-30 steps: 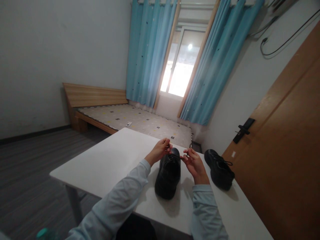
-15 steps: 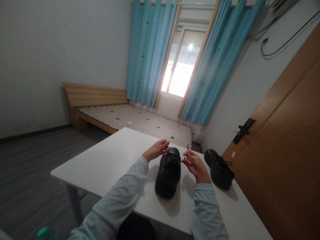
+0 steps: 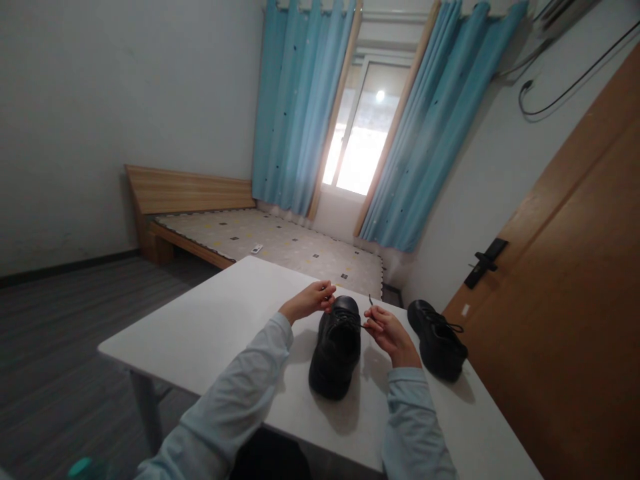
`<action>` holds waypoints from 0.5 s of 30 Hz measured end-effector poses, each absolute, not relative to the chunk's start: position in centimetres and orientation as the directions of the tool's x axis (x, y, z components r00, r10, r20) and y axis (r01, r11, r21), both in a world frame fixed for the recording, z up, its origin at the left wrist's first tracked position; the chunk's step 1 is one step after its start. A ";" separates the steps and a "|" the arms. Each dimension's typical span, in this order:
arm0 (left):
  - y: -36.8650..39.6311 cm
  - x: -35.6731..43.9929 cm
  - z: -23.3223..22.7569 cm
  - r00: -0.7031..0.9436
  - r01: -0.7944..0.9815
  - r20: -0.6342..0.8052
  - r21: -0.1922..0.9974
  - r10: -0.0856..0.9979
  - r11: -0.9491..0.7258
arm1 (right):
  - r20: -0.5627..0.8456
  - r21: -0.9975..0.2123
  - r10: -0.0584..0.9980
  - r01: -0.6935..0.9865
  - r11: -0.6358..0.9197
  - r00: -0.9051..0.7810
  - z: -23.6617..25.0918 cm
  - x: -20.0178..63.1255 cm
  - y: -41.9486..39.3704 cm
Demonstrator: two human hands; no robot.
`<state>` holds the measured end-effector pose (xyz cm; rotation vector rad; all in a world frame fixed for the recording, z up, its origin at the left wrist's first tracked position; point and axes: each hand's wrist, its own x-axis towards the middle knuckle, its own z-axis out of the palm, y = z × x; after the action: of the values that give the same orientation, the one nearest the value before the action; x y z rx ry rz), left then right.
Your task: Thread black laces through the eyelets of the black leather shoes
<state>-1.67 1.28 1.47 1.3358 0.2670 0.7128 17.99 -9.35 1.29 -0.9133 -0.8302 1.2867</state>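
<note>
Near shoe [image 3: 330, 370] black; lace [image 3: 371, 300] probably black; tabletop [image 3: 220, 327] white; curtains [image 3: 300, 100] blue, dark-flecked; mattress [image 3: 295, 248] grey-beige, dark and yellow squares

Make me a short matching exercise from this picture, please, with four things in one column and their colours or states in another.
Things:
1. Right hand
2. Lace-up shoes
3. Curtains
4. Table

Colours or states:
A. White
B. Pinching a shoelace
C. Black
D. Blue

Right pairs: 1-B, 2-C, 3-D, 4-A.
</note>
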 end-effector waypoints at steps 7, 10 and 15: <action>1.0 -2.1 2.4 0.736 -0.284 0.243 0.958 0.632 -0.038 | 0.136 -0.917 0.963 -0.339 0.212 0.234 3.0 17.0 -10.2; 0.8 -2.0 2.7 0.742 -0.218 0.274 0.962 0.612 -0.166 | 0.180 -0.936 0.941 -0.245 0.253 0.286 3.2 16.3 -10.0; 0.9 -2.0 2.8 0.783 -0.107 0.295 0.931 0.547 -0.348 | 0.200 -0.962 0.846 -0.065 0.265 0.495 2.1 16.3 -8.9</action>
<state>-2.05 0.90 2.76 1.8104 0.3398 0.7004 16.28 -8.91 2.06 -1.1387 -0.8523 0.7278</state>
